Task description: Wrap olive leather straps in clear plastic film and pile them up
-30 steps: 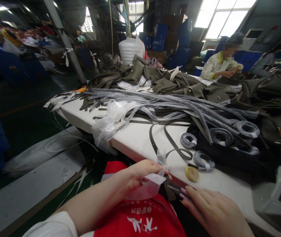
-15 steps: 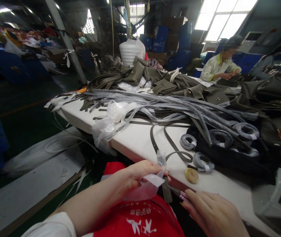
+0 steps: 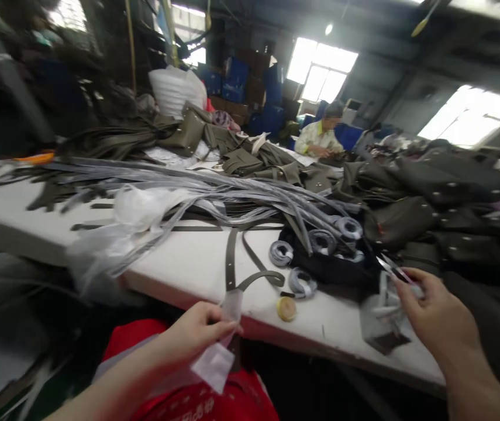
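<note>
My left hand [image 3: 195, 333] pinches a clear plastic sleeve [image 3: 214, 362] at the near edge of the white table [image 3: 188, 266], over my red apron [image 3: 197, 397]. An olive strap [image 3: 231, 266] runs from that sleeve up across the table. My right hand [image 3: 434, 318] is out to the right, holding thin metal scissors [image 3: 393, 270] and touching a grey holder [image 3: 379, 316] on the table. Between the hands lie a small yellow tape roll [image 3: 285, 308] and coiled wrapped straps [image 3: 303, 282].
Long plastic-wrapped straps [image 3: 214, 190] and loose plastic [image 3: 113, 240] cover the table's middle and left. Olive bags [image 3: 411, 210] are piled at the right and back. A person [image 3: 320, 137] sits at the far end. A white sack [image 3: 175, 90] and blue boxes stand behind.
My right hand moved from beside the sleeve out to the right, carrying the scissors to the grey holder. The view swung right. My left hand still holds the sleeve.
</note>
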The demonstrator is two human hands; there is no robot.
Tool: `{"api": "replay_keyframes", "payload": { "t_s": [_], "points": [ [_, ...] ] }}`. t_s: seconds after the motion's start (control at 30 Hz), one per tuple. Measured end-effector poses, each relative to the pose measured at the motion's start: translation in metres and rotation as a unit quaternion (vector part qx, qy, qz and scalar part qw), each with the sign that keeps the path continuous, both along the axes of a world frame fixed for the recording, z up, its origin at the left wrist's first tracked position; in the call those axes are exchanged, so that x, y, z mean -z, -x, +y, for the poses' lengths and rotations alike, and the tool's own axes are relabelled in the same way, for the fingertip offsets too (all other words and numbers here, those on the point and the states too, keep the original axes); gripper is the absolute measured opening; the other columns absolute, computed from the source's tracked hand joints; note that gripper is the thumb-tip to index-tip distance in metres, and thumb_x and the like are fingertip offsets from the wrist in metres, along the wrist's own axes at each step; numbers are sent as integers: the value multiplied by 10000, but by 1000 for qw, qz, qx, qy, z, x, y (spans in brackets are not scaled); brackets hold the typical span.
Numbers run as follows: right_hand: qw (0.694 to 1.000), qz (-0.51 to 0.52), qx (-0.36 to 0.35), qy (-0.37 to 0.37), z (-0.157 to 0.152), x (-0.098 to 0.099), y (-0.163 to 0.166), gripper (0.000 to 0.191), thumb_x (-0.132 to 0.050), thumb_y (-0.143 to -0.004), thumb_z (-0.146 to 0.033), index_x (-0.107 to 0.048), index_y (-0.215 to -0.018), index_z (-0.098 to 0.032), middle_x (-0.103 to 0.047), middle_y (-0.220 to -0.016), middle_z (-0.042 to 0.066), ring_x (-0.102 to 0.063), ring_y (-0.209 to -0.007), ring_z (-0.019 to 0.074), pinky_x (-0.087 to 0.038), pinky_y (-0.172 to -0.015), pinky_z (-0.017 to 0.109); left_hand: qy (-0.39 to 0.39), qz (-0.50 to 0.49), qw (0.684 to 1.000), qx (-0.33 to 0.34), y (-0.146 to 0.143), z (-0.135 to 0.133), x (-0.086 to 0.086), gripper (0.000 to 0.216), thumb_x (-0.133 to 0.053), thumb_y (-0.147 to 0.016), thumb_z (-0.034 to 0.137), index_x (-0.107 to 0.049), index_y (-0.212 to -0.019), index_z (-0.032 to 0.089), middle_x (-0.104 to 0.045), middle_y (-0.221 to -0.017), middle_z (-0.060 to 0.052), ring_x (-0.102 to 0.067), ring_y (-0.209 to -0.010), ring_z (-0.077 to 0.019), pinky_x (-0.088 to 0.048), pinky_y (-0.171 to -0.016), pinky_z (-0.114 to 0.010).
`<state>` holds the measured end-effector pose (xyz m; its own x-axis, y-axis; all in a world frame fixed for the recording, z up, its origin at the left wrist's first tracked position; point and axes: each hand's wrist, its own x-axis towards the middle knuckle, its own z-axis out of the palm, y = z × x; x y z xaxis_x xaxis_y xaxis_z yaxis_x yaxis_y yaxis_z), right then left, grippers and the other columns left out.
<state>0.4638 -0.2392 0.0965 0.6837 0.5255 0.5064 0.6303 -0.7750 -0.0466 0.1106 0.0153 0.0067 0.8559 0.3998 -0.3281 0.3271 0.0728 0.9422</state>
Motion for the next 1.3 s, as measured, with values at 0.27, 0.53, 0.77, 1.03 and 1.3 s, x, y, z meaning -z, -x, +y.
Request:
{"api": "replay_keyframes", "payload": {
  "t_s": [0.27, 0.53, 0.77, 1.03, 1.3],
  "points": [
    [977, 147, 87, 127, -42, -24, -125, 248, -616, -862, -369, -767, -987, -217, -774, -920, 91, -708, -874, 262, -487, -717, 323, -69, 18, 996, 58, 2, 7, 21, 553, -646, -728, 702, -819, -799, 182, -742, -746, -52, -639, -754, -232, -520, -704, -251],
    [957, 206, 66, 194, -19, 19, -155, 131, -745, -825, -299, -721, -850, -173, -738, -794, 26, -688, -756, 177, -533, -772, 334, -76, -23, 994, 70, 7, 2, 23, 527, -634, -803, 646, -782, -719, 147, -696, -683, -47, -592, -673, -192, -468, -634, -235],
    [989, 93, 36, 112, 46, 13, -126, 500, -551, -847, -394, -685, -1156, -24, -668, -1156, 325, -611, -1115, 461, -469, -893, 536, -33, -57, 996, 53, 17, -3, 5, 463, -684, -800, 543, -734, -664, 103, -586, -589, -11, -462, -577, -117, -374, -573, -222],
    [640, 669, -342, 158, 133, 49, 120, 604, -500, -861, -725, -720, -894, -163, -657, -613, 37, -576, -530, 173, -447, -512, 291, -101, -92, 988, 70, 21, 0, 4, 365, -663, -852, 442, -733, -702, 116, -593, -602, 6, -482, -567, -106, -366, -532, -205],
    [522, 799, -262, -147, 196, 81, 235, 417, -831, -619, -551, -603, -678, -206, -512, -569, -47, -484, -551, 131, -418, -521, 246, -202, -71, 974, 79, 53, 4, -4, 277, -653, -887, 385, -798, -802, 165, -694, -675, -14, -574, -594, -110, -405, -593, -197]
  ]
}}
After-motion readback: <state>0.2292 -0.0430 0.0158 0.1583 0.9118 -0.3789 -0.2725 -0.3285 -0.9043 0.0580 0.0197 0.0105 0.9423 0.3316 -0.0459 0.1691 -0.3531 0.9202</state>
